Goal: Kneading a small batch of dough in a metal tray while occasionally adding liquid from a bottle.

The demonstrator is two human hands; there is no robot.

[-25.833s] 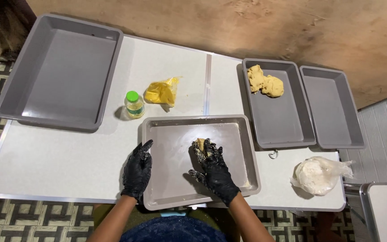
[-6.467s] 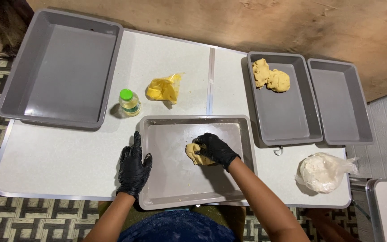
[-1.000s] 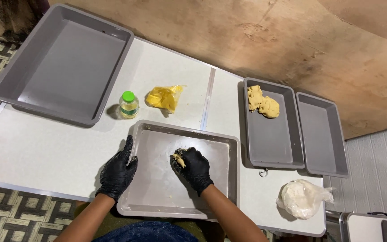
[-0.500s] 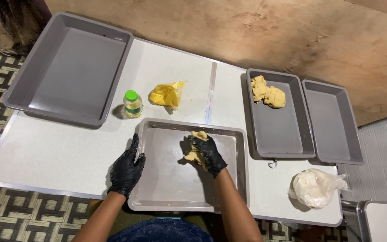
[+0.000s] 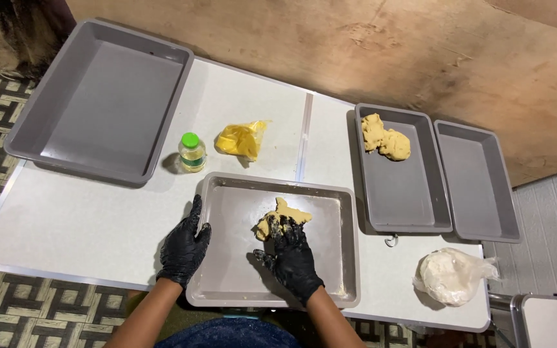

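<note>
On the counter (image 5: 85,219): dough (image 5: 283,217) kneading was under way, not finished.
Right hand (image 5: 293,258) fingers pressed, gripping the rough dough in the tray (image 5: 227,283); left hand (image 5: 183,247), fingers spread, braced the rim.

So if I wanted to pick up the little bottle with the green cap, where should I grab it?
Probably around its round middle, below the green cap, coming from the front. The bottle stands upright on the table, with a big tray close behind it and the yellow bag to one side.
</note>
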